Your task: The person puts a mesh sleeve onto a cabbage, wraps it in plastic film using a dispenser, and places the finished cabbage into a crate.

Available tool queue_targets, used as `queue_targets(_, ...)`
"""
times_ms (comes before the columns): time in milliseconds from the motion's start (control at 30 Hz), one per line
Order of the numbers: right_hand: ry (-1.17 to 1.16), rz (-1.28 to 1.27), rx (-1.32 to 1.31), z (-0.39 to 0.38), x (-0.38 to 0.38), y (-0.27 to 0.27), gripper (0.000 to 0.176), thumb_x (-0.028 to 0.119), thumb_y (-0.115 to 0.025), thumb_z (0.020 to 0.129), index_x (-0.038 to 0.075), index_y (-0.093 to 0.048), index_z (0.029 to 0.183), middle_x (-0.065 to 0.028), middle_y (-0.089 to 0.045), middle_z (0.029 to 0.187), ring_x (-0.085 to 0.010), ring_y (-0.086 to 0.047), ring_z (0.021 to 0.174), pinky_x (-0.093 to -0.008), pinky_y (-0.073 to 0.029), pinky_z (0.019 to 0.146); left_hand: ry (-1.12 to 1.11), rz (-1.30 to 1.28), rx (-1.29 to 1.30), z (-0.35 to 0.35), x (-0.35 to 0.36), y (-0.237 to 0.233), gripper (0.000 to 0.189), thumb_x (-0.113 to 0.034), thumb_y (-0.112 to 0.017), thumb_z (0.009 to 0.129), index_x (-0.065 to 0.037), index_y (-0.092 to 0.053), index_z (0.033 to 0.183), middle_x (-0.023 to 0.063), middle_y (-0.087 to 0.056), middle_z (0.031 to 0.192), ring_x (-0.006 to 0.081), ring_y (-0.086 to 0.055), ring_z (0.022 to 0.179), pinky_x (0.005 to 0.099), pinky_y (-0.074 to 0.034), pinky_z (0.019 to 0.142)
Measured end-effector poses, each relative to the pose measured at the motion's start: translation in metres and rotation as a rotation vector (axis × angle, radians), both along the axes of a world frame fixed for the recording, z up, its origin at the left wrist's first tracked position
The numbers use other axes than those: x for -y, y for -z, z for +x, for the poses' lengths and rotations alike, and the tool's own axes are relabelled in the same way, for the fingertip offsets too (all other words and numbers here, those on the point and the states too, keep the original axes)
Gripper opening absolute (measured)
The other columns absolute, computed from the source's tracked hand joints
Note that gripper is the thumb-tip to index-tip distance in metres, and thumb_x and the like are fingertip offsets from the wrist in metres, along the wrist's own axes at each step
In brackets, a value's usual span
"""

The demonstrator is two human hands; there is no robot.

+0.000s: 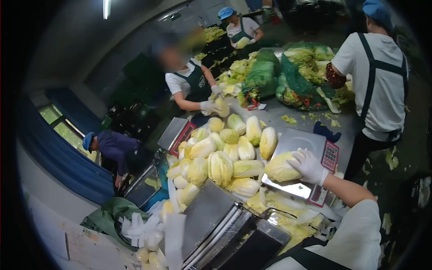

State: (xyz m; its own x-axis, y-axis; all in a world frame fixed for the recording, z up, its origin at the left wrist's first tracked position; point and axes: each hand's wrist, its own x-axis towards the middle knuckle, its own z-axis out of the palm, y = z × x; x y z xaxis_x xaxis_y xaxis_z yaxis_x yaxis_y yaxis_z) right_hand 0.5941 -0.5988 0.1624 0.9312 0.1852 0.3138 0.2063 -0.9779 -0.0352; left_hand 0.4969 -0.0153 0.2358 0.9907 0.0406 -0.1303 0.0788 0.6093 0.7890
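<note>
My right hand (pixel 310 167), in a white glove, grips the right end of a pale yellow napa cabbage (pixel 281 167). That cabbage is at the lower left part of a steel-topped weighing scale (pixel 299 143) with a red keypad panel (pixel 330 156). A heap of trimmed napa cabbages (pixel 220 168) lies just left of the scale. Loose yellow leaves (pixel 292 225) are scattered below it. My left hand is out of the picture.
A metal wrapping machine (pixel 211 220) stands in front of me. Green net sacks (pixel 261 74) of cabbage sit at the table's far end. Across from me, a gloved co-worker's hand (pixel 220 107) holds a cabbage near a second scale (pixel 175 134). Another co-worker (pixel 382 76) stands at the right.
</note>
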Motion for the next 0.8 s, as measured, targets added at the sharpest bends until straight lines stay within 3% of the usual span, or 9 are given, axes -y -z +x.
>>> queue_targets(200, 0.14, 0.055, 0.054, -0.037, -0.024, -0.023, 0.067, 0.032, -0.066, 0.067, 0.009, -0.043, 0.126, -0.0182, -0.044, 0.125, -0.0405, -0.036, 0.117, -0.0515, -0.024, 0.101, 0.132, 0.328, -0.017, 0.014, 0.096, 0.022, 0.023, -0.012, -0.052, 0.087, -0.006, -0.047, 0.109, 0.0044, -0.053, 0.107, 0.0121, -0.051, 0.092, 0.027, -0.046, 0.069)
queue_targets(233, 0.142, 0.18, 0.127, -0.044, -0.038, -0.023, 0.063, 0.034, -0.061, 0.073, 0.006, -0.042, 0.126, -0.0185, -0.045, 0.125, -0.0417, -0.037, 0.116, -0.0507, -0.021, 0.103, 0.126, 0.32, -0.032, 0.013, 0.112, 0.018, 0.019, -0.01, -0.056, 0.085, -0.007, -0.048, 0.102, 0.0035, -0.052, 0.095, 0.0116, -0.051, 0.082, 0.0257, -0.045, 0.065)
queue_targets(400, -0.068, 1.766, -0.096, -0.08, -0.136, -0.004, 0.049, 0.015, -0.066, 0.079, -0.001, -0.044, 0.12, -0.0128, -0.053, 0.112, -0.017, -0.05, 0.104, -0.0302, -0.042, 0.089, 0.143, 0.418, 0.005, 0.0, 0.152, 0.022, 0.015, -0.005, -0.061, 0.079, -0.002, -0.049, 0.087, 0.0047, -0.052, 0.077, 0.0123, -0.052, 0.063, 0.0251, -0.045, 0.059)
queue_targets(533, 0.156, 2.041, -0.024, -0.096, -0.163, 0.0, 0.035, 0.007, -0.062, 0.081, -0.003, -0.049, 0.112, -0.0055, -0.057, 0.099, -0.0091, -0.056, 0.084, -0.0229, -0.048, 0.072, 0.402, 0.696, 0.148, -0.02, 0.15, 0.012, 0.013, -0.004, -0.059, 0.076, -0.004, -0.049, 0.084, 0.0039, -0.048, 0.072, 0.0131, -0.048, 0.062, 0.027, -0.042, 0.057)
queue_targets(600, 0.132, 2.22, -0.093, -0.094, -0.161, 0.008, 0.031, 0.006, -0.06, 0.082, -0.002, -0.051, 0.11, -0.0056, -0.058, 0.099, -0.0099, -0.056, 0.085, -0.0237, -0.048, 0.073, 0.627, 0.266, 0.318, -0.022, 0.131, 0.032, 0.014, -0.003, -0.064, 0.073, 0.001, -0.054, 0.082, 0.0158, -0.059, 0.083, 0.0218, -0.057, 0.073, 0.036, -0.046, 0.07)
queue_targets(633, 0.081, 2.402, -0.268, -0.099, -0.164, 0.01, 0.031, 0.008, -0.058, 0.084, -0.002, -0.051, 0.112, -0.0066, -0.058, 0.1, -0.011, -0.057, 0.086, -0.0236, -0.048, 0.073, 0.682, 0.042, 0.2, -0.027, 0.123, 0.048, 0.022, -0.01, -0.061, 0.079, 0.002, -0.054, 0.096, 0.0199, -0.06, 0.094, 0.027, -0.059, 0.083, 0.0411, -0.044, 0.08)
queue_targets(667, 0.029, 2.344, -0.457, -0.103, -0.167, 0.008, 0.031, 0.011, -0.057, 0.085, -0.001, -0.052, 0.114, -0.006, -0.059, 0.102, -0.0116, -0.057, 0.087, -0.0242, -0.048, 0.073, 0.889, -0.6, 0.361, -0.025, 0.172, 0.021, 0.048, -0.027, -0.063, 0.082, -0.002, -0.046, 0.118, 0.0201, -0.052, 0.114, 0.0291, -0.056, 0.095, 0.037, -0.045, 0.084)
queue_targets(733, -0.087, 2.101, -0.653, -0.127, -0.181, 0.003, 0.031, 0.016, -0.058, 0.084, 0.001, -0.056, 0.112, -0.0066, -0.06, 0.103, -0.0151, -0.058, 0.088, -0.026, -0.048, 0.074, 0.459, 0.155, 0.022, -0.025, 0.21, 0.029, 0.056, -0.014, -0.055, 0.087, 0.002, -0.028, 0.134, 0.0215, -0.038, 0.13, 0.0325, -0.046, 0.113, 0.0392, -0.036, 0.097)
queue_targets(800, -0.035, 1.982, -0.942, -0.137, -0.201, 0.006, 0.03, 0.019, -0.06, 0.081, 0.002, -0.061, 0.106, -0.0089, -0.061, 0.102, -0.0206, -0.059, 0.088, -0.0283, -0.047, 0.077, 0.487, 0.767, 0.216, -0.026, 0.222, 0.064, 0.063, -0.008, -0.056, 0.086, 0.002, -0.021, 0.137, 0.019, -0.029, 0.137, 0.0289, -0.04, 0.12, 0.0347, -0.033, 0.099)
